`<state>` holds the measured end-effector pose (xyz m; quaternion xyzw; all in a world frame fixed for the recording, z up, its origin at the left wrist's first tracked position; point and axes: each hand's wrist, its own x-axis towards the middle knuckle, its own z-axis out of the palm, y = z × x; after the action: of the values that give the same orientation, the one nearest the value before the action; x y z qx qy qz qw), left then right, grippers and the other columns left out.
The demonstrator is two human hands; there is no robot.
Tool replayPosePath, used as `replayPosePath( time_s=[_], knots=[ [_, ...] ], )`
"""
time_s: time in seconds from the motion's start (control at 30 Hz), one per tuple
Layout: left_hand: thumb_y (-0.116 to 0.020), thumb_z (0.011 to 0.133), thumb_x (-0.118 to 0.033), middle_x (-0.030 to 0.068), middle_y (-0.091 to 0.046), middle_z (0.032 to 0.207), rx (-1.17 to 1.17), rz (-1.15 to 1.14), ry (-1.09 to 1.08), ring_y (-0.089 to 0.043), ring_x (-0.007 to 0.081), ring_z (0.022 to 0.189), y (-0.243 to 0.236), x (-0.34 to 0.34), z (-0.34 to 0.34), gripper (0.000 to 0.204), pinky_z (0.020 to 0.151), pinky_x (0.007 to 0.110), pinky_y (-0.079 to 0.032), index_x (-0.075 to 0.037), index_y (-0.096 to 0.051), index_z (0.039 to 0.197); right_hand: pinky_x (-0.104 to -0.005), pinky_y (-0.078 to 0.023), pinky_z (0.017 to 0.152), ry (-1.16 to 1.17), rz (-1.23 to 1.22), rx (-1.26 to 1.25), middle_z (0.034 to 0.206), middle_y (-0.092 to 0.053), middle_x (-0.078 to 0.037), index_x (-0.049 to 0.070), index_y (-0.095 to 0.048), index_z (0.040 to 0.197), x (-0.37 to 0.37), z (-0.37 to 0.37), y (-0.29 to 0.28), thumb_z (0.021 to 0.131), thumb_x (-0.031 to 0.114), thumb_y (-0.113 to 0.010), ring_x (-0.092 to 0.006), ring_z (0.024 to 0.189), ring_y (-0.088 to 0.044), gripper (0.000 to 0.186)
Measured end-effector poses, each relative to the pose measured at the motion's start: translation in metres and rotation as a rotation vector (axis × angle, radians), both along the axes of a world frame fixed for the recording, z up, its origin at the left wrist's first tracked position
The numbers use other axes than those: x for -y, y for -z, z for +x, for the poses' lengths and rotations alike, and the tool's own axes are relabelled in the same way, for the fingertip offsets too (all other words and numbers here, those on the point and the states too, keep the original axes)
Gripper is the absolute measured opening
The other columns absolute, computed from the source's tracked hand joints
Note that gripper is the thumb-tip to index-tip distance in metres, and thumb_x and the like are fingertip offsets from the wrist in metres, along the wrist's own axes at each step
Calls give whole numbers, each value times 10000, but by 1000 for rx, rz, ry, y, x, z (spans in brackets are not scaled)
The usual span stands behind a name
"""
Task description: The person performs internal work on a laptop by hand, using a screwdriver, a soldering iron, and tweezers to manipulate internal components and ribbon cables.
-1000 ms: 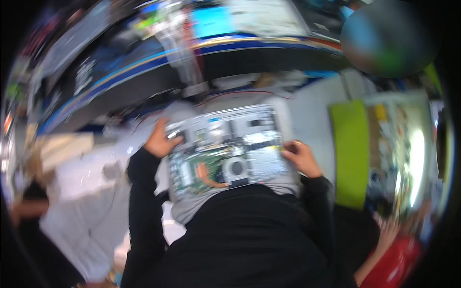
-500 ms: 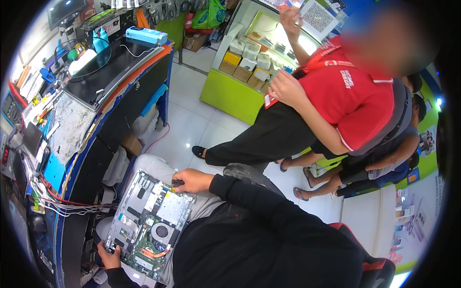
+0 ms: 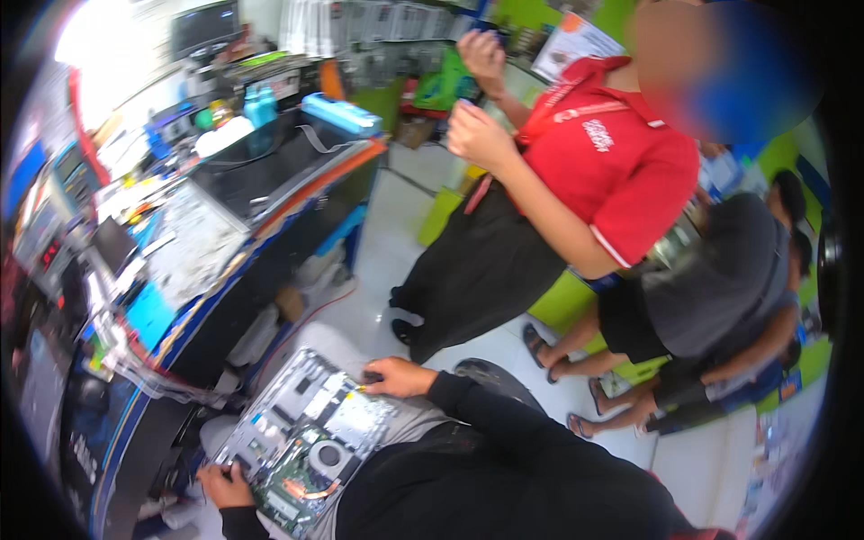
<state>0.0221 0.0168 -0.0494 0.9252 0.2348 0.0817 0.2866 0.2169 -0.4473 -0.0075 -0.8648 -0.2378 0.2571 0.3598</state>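
An opened laptop base lies tilted across my lap, showing a silver frame, a green circuit board, a round fan and a copper heat pipe. My left hand grips its near left corner, thumb on top and fingers underneath. At its far right edge my right hand is closed on a small dark-handled tool with a bit of yellow at its end, likely a screwdriver; blur hides its tip.
On the left a cluttered workbench carries cables, tools and a dark screen panel. A person in a red shirt stands ahead, hands raised. Other people are at the right, near green counters.
The view has swung, so the bench and laptop sit further right and the picture is blurred. The person in red has brought both hands closer together. My hands keep their holds.
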Motion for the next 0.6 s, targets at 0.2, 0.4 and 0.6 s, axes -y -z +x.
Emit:
replayPosePath(
  time_s=[0.2,0.4,0.6],
  knots=[
    [-901,787,-175,242,-612,1063,-64,-57,-24,-630,431,1018,-35,22,20,316,875,487,-525,44,-685,862,-365,-556,881,114,69,-77,1037,-765,-123,-14,-741,1169,13,-2,2,964,243,-821,-178,970,-696,338],
    [-883,831,-171,207,-606,1165,-90,-57,-85,-696,413,1022,-35,39,7,264,920,474,-574,34,-755,936,-340,-560,857,95,9,-33,988,-754,-75,-17,-750,1129,15,-12,7,924,180,-854,-142,922,-680,304],
    [-848,876,-215,231,-594,1204,-163,-57,-88,-697,432,1052,-35,40,-2,304,938,495,-581,57,-762,981,-319,-549,845,223,107,-234,968,-729,-17,3,-744,1111,7,-15,5,921,150,-860,-116,907,-651,266]
  ],
)
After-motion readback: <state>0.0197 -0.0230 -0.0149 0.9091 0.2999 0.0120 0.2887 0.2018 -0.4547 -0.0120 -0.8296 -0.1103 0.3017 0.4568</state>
